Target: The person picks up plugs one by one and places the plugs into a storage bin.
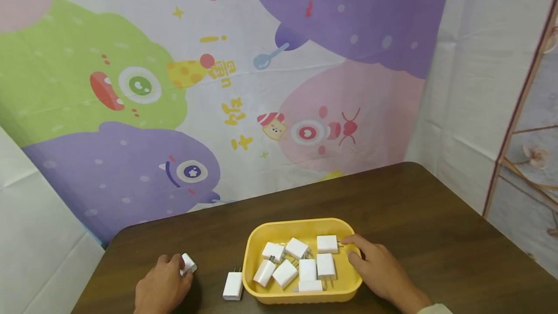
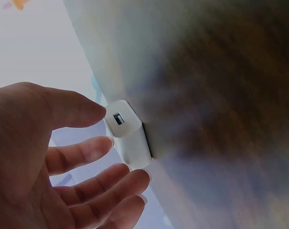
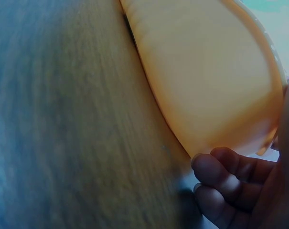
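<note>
On the table at the left, my left hand (image 1: 162,285) holds a white USB charger plug (image 1: 188,265). The left wrist view shows the thumb at the plug's (image 2: 130,136) USB-port end and fingertips along its side; the plug rests against the tabletop. My right hand (image 1: 378,268) reaches over the right rim of a yellow plastic box (image 1: 257,292). Its index fingertip is beside the prongs of a white charger plug (image 1: 327,243) inside, with the thumb apart from it. In the right wrist view, other fingers (image 3: 213,169) are bent outside the box wall (image 3: 201,71).
Several more white charger plugs (image 1: 285,274) lie loosely in the box, prongs at varied angles. Another charger plug (image 1: 233,286) lies on the brown table (image 1: 383,197) against the box's left side. A cartoon-printed cloth (image 1: 244,173) hangs behind the table.
</note>
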Demonstrator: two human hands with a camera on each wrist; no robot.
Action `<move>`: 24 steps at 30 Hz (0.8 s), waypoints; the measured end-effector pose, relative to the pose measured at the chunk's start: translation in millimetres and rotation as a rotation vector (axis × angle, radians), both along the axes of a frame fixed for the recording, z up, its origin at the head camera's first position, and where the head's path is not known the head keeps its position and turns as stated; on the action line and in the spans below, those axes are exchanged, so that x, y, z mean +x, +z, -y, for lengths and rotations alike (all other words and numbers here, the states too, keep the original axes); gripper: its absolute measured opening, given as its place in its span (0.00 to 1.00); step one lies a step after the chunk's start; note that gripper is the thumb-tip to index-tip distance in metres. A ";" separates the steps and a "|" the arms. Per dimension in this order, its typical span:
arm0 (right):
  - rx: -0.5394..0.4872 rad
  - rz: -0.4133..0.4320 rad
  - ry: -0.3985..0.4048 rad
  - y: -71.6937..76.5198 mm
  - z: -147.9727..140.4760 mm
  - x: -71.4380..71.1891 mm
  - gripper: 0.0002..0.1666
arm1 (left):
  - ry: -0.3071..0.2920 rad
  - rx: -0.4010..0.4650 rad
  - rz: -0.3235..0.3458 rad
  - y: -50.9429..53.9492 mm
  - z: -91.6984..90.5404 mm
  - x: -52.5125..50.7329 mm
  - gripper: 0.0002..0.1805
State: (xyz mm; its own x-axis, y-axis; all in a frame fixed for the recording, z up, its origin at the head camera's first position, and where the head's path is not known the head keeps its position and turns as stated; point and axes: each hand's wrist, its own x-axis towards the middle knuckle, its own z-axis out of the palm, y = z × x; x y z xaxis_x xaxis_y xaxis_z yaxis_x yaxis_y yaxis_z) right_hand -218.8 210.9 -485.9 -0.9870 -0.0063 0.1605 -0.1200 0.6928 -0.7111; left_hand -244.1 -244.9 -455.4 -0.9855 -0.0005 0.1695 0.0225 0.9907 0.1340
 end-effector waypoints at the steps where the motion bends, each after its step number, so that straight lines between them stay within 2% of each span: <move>1: 0.001 0.004 -0.001 0.4 0.1 -0.1 0.14 | 0.002 -0.002 0.004 0.5 0.0 -0.4 0.13; 12: 0.003 0.029 -0.002 1.7 -0.8 -0.6 0.14 | 0.013 -0.034 0.098 7.0 -2.5 -11.7 0.17; 18: 0.000 0.025 0.001 1.7 -1.5 -0.6 0.13 | -0.009 -0.061 0.073 6.6 0.4 -14.5 0.19; 24: -0.006 0.015 0.002 1.6 -0.6 -0.6 0.13 | -0.022 -0.073 0.062 7.9 2.4 -15.2 0.27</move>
State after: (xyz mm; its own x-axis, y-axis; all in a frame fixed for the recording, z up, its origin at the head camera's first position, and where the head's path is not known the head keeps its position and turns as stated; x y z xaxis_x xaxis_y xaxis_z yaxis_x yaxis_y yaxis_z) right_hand -219.4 211.5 -484.3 -0.9894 -0.0078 0.1453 -0.1108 0.6881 -0.7171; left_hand -259.3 -247.2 -447.5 -0.9938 0.0311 0.1067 0.0381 0.9972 0.0637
